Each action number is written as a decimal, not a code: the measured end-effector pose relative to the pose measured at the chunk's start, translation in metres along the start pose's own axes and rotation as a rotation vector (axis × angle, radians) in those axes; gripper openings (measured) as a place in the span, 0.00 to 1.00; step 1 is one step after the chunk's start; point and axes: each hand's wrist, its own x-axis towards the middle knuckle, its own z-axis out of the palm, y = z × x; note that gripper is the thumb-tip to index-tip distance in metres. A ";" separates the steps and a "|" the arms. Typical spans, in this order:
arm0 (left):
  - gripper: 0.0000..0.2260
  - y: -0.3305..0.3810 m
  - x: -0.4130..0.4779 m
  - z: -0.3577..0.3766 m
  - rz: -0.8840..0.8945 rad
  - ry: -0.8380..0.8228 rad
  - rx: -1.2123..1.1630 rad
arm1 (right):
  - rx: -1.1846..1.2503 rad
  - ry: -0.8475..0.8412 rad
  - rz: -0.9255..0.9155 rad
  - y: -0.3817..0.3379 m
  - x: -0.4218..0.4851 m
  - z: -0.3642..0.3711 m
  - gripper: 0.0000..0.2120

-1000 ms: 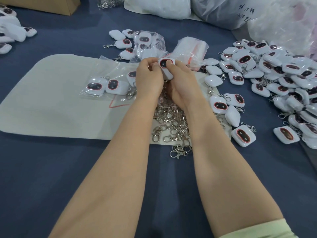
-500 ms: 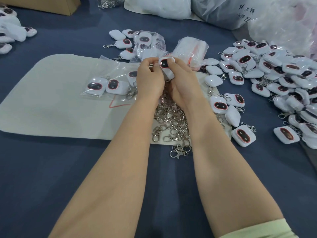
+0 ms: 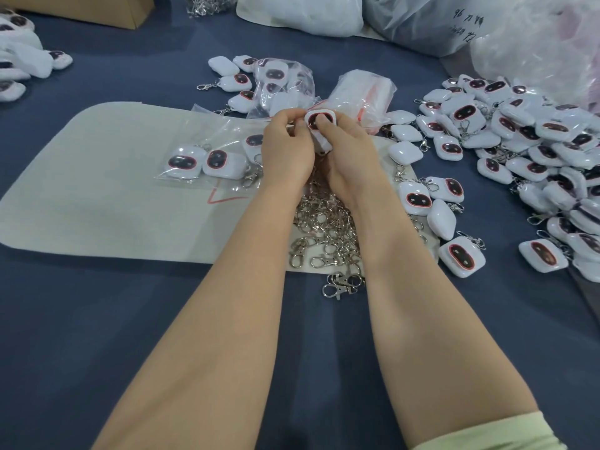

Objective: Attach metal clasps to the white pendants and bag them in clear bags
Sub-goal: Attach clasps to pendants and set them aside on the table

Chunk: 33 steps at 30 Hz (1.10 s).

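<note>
My left hand (image 3: 285, 147) and my right hand (image 3: 347, 151) meet over the middle of the table and together grip one white pendant (image 3: 319, 123) with a dark, red-rimmed face. My right thumb presses on its face. Any clasp between my fingers is hidden. Under my wrists lies a heap of metal clasps (image 3: 328, 235). A clear bag holding two pendants (image 3: 201, 162) lies just left of my left hand. More clear bags (image 3: 363, 92) are bunched behind my hands.
A white mat (image 3: 107, 196) covers the blue table under my hands. A big pile of pendants (image 3: 526, 138) fills the right side, with a few loose ones (image 3: 418, 199) nearer. White sacks (image 3: 305, 14) and a cardboard box (image 3: 97, 8) stand at the back.
Both hands have stayed in place. The pendant has turned slightly between my fingers, and my right thumb has moved onto its dark face.
</note>
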 end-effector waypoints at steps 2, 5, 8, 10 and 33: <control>0.06 0.000 0.001 -0.001 0.001 0.034 -0.014 | 0.067 -0.056 0.051 -0.003 -0.003 0.000 0.10; 0.07 0.000 0.001 -0.001 -0.020 0.069 -0.041 | 0.004 -0.120 0.044 -0.005 -0.006 0.000 0.17; 0.05 0.002 0.001 -0.001 -0.033 0.068 -0.076 | 0.008 -0.161 0.013 -0.007 -0.007 -0.002 0.18; 0.05 0.003 0.001 -0.002 -0.029 0.069 -0.093 | 0.044 -0.177 0.003 -0.008 -0.006 -0.003 0.19; 0.09 0.003 0.000 -0.002 -0.015 0.035 -0.204 | -0.141 -0.111 -0.120 0.001 -0.001 -0.007 0.09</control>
